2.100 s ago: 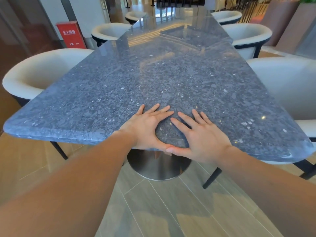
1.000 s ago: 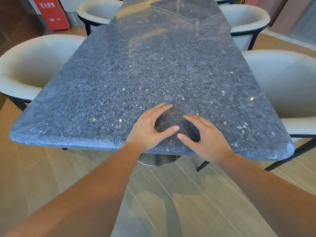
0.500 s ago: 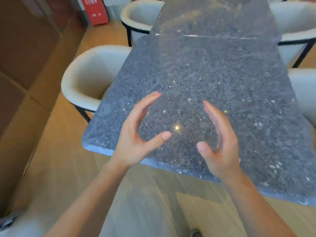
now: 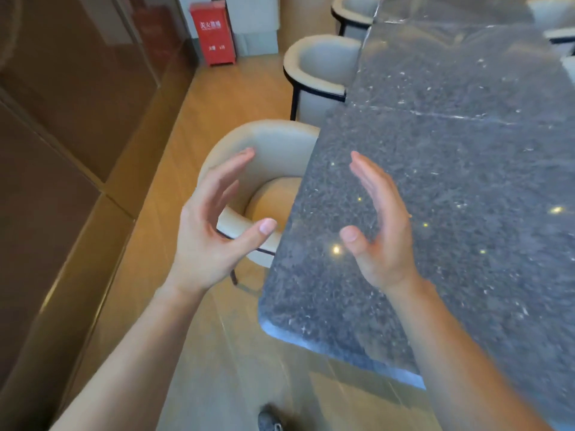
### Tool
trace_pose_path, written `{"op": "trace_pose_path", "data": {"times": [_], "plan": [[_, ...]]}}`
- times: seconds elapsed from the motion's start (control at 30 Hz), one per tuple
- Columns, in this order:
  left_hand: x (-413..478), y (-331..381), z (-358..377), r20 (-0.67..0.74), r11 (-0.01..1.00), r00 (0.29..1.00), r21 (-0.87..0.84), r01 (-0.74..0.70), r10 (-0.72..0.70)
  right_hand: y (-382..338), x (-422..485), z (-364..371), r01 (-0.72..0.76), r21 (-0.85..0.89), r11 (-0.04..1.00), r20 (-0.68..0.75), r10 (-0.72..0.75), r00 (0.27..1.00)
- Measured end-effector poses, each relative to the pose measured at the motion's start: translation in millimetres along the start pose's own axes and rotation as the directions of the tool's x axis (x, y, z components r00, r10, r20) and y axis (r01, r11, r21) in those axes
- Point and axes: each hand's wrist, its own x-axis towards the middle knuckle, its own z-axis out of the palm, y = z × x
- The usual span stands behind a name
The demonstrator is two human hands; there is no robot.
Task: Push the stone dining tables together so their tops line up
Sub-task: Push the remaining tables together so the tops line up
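Hovering in the air with nothing in them, both hands are spread wide, palms turned toward each other and fingers loosely curved. The left hand [image 4: 208,225] hangs in front of a cream tub chair [image 4: 273,150] and the wooden floor [image 4: 199,126], left of the table's edge, while the right hand [image 4: 382,231] is raised over the near left part of the dark speckled stone tabletop [image 4: 466,181]; neither palm appears to rest on the stone. That near table fills the right side of the scene, its rounded near-left corner [image 4: 270,325] jutting out over the floor. Farther away, a thin pale seam [image 4: 451,115] crosses the stone where the near top meets a second stone tabletop [image 4: 451,63]; the left edges of the two do not run quite flush at that seam, the far one sitting a little to the right. A second cream chair [image 4: 320,70] is tucked against the far table's left side, with a third just visible beyond it. Against the far wall stands a red cabinet [image 4: 214,32] with white lettering. Brown panelling [image 4: 62,119] lines the left side, and the toe of a dark shoe [image 4: 269,419] shows at the bottom edge.
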Motion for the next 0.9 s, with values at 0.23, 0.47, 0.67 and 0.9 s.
{"op": "trace_pose_path", "data": {"times": [0.23, 0.47, 0.67, 0.9], "plan": [[85.6, -46.5, -60.6, 0.139, 0.993, 0.985, -0.065, -0.098, 0.107, 1.0, 55.5, 63.6, -0.036, -0.064, 0.997, -0.128, 0.028, 0.991], [172.2, -110.4, -85.2, 0.284, 0.987, 0.947, -0.108, -0.122, 0.148, 45.9, 111.2, 111.9, -0.059, -0.139, 0.989, -0.279, 0.018, 0.96], [249.9, -161.4, -121.6, 0.402, 0.982, 0.898, -0.131, -0.139, 0.181, 89.2, 179.0, 176.1, -0.075, -0.175, 0.982, -0.407, -0.003, 0.914], [318.7, -217.7, -137.9, 0.481, 0.953, 0.835, -0.255, -0.161, 0.269, 101.7, 209.0, 219.9, -0.243, -0.243, 0.939, -0.538, 0.077, 0.839]]}}
